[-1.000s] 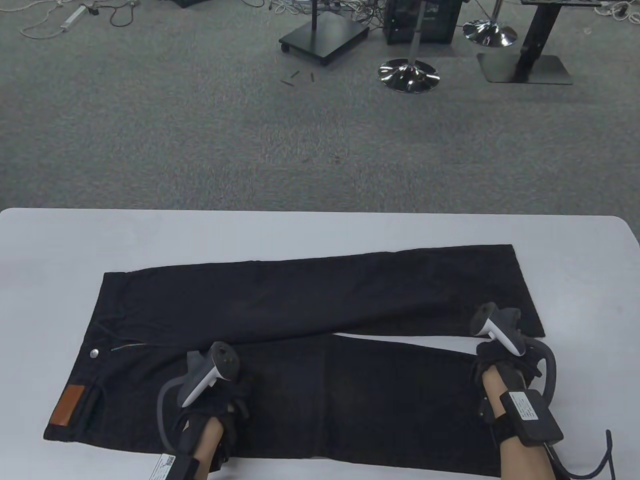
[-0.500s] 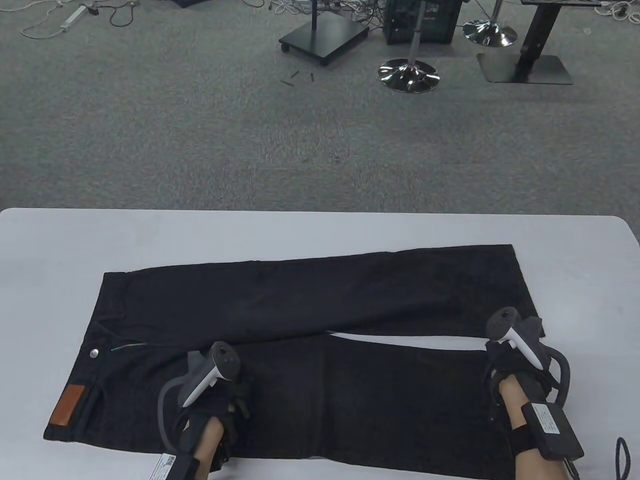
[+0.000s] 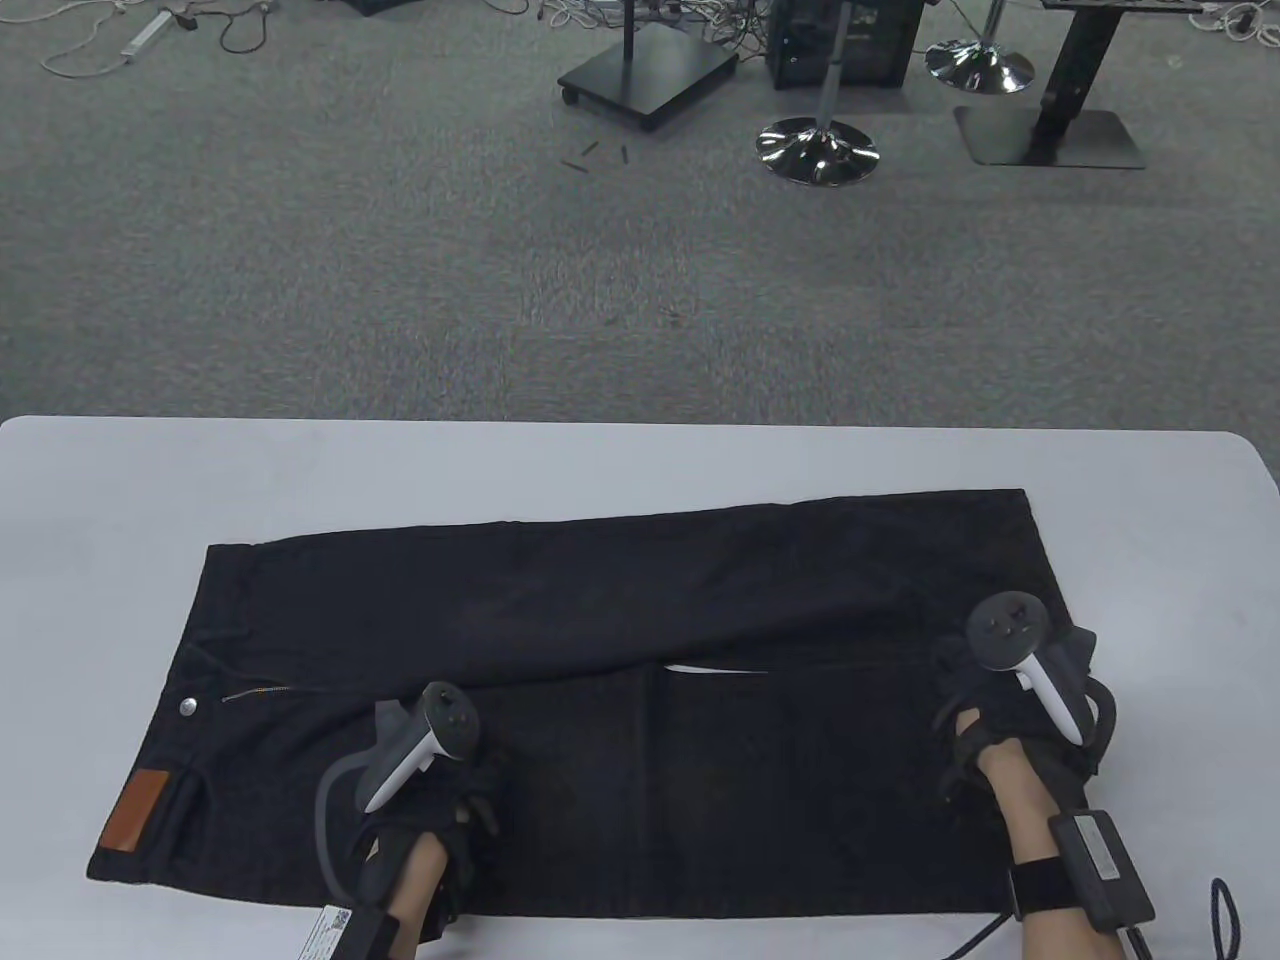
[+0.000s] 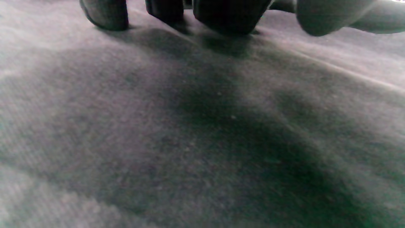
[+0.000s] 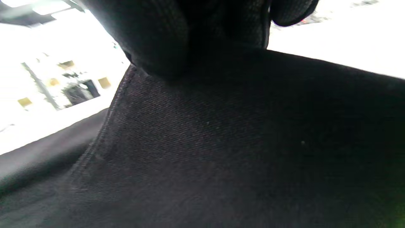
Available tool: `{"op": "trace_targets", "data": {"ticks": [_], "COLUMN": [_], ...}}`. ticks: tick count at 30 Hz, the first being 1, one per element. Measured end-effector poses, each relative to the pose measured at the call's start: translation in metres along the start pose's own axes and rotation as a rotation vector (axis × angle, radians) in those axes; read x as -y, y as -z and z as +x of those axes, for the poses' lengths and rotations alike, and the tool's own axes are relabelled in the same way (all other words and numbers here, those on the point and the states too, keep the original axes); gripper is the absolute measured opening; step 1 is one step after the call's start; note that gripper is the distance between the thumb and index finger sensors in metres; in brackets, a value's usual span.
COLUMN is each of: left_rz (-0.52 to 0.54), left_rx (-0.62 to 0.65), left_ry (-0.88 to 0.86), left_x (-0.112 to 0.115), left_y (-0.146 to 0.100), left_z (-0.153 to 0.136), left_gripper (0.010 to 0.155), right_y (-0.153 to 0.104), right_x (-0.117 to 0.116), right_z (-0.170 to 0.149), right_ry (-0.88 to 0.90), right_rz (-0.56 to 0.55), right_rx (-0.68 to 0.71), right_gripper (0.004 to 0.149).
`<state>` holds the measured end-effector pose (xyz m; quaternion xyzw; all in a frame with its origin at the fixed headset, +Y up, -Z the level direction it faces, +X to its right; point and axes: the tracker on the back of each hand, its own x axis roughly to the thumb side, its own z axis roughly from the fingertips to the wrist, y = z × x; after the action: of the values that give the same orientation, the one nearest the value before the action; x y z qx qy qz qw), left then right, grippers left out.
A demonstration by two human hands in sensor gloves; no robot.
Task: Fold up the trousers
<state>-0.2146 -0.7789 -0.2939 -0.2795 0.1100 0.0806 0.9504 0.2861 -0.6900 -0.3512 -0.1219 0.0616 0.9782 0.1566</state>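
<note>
Black trousers [image 3: 600, 600] lie flat on the white table [image 3: 600, 465], waistband at the left, both legs running right. My left hand [image 3: 472, 790] rests flat on the near leg's thigh; in the left wrist view its fingertips [image 4: 227, 15] press the cloth [image 4: 202, 126]. My right hand [image 3: 985, 700] grips the near leg's hem end at the right, beside the far leg's hem. In the right wrist view its fingers [image 5: 158, 38] pinch the dark cloth [image 5: 221, 142], which is raised off the table. A thin sliver of table [image 3: 715, 668] shows between the legs.
A brown leather patch [image 3: 138, 810] and a metal button [image 3: 188, 707] mark the waistband at the left. The table's far edge is well behind the trousers. Grey carpet with stand bases [image 3: 815, 150] lies beyond. A dark cable [image 3: 1225, 915] hangs at the bottom right.
My right hand has taken the near leg's hem and moved it away from me towards the far leg, narrowing the gap between the legs. My left hand has stayed in place.
</note>
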Motion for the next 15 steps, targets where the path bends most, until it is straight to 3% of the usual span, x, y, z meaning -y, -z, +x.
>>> {"op": "trace_targets", "data": {"ticks": [2, 5, 8, 9, 15], "left_rz": [0.001, 0.000, 0.001, 0.000, -0.001], "left_rx": [0.000, 0.002, 0.002, 0.002, 0.003], "left_ry": [0.000, -0.005, -0.005, -0.005, -0.006], "left_x": [0.000, 0.000, 0.000, 0.000, 0.000], "left_y": [0.000, 0.000, 0.000, 0.000, 0.001], "left_z": [0.000, 0.000, 0.000, 0.000, 0.000], "left_gripper": [0.074, 0.074, 0.074, 0.074, 0.074], "right_y": [-0.007, -0.020, -0.026, -0.025, -0.010], "right_x": [-0.005, -0.033, -0.060, -0.063, -0.047], "right_z": [0.014, 0.028, 0.031, 0.031, 0.026], "right_ry": [-0.005, -0.008, -0.033, -0.018, 0.051], "right_rz": [0.155, 0.440, 0.690, 0.701, 0.352], "right_rx": [0.081, 0.130, 0.104, 0.090, 0.041], "right_gripper": [0.044, 0.045, 0.048, 0.048, 0.048]}}
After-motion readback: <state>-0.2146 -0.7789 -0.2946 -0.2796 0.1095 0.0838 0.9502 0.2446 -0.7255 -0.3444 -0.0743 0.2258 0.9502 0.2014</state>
